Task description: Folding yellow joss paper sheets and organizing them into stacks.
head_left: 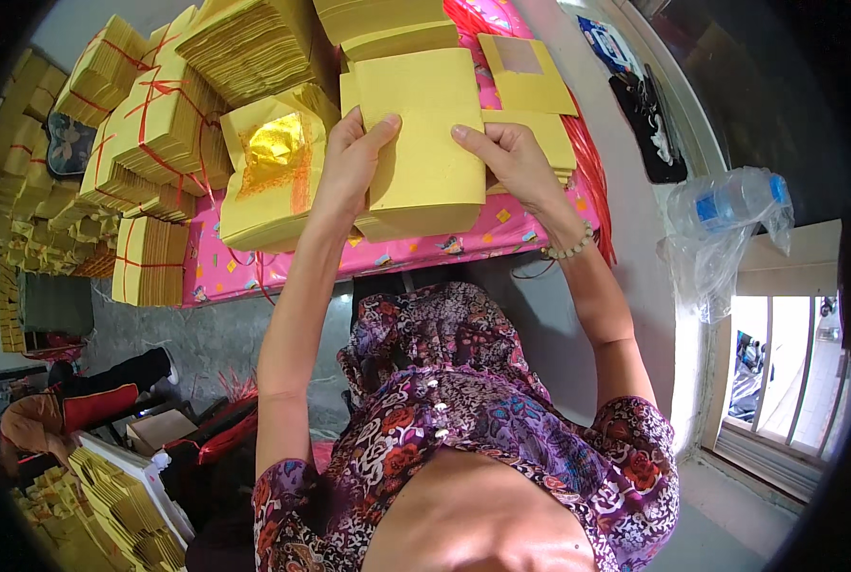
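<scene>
Both hands grip a yellow paper stack [422, 157] by its two side edges, above the pink patterned table cover. My left hand [357, 157] closes on its left edge, thumb lying on top. My right hand [513, 157] pinches the right edge the same way, thumb on the upper face; a beaded bracelet circles that wrist. Left of the held stack sits another yellow stack [268, 214] topped by a sheet with shiny gold foil [280, 138]. Behind my right hand lies a flat pile of yellow paper [544, 143]. How many sheets my fingers hold is hidden.
Bundles tied with red string [163, 119] crowd the left, with tall paper stacks [254, 48] behind. Red strands [592, 181] hang along the table's right end. A clear plastic bottle [740, 198] and bag stand on the right ledge. Another person's legs [120, 381] show at lower left.
</scene>
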`<state>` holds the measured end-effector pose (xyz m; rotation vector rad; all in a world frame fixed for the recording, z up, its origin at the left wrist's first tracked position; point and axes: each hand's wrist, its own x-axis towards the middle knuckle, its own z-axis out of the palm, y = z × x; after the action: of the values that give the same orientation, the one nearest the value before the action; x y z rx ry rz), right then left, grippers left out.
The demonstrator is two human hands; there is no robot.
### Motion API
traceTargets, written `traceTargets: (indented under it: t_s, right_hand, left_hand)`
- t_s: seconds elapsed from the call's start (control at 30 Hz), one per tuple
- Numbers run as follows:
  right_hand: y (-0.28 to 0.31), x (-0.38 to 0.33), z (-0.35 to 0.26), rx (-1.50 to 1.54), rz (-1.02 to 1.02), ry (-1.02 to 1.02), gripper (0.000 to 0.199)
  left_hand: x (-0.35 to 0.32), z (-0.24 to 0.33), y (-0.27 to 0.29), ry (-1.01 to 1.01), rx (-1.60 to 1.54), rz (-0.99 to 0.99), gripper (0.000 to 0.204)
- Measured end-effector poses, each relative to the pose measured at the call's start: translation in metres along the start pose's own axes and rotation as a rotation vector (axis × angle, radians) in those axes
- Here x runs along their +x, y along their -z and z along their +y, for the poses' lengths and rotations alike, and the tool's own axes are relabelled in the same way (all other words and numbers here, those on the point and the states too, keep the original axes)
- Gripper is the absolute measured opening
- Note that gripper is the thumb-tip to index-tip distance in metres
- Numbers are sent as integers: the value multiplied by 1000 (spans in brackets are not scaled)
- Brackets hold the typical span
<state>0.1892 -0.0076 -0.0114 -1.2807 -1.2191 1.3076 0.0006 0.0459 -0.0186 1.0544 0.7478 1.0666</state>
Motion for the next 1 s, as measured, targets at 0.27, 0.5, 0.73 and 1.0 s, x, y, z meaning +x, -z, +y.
traceTargets:
  t_s: [0.27, 0.5, 0.73, 1.0]
  right_hand:
    - [3, -4, 0, 28, -17, -6, 29]
    - [1, -2, 6, 83, 17, 101, 24]
    - [5, -11, -5, -117, -39, -14, 27]
    - [4, -17, 5, -67, -6, 33, 34]
  left_hand:
    - [1, 5, -5, 35, 4, 2, 32]
    - [6, 2, -8, 9, 0, 5, 26]
    - [3, 1, -6, -61, 48, 8, 31]
    - [0, -4, -14, -352, 214, 54, 27]
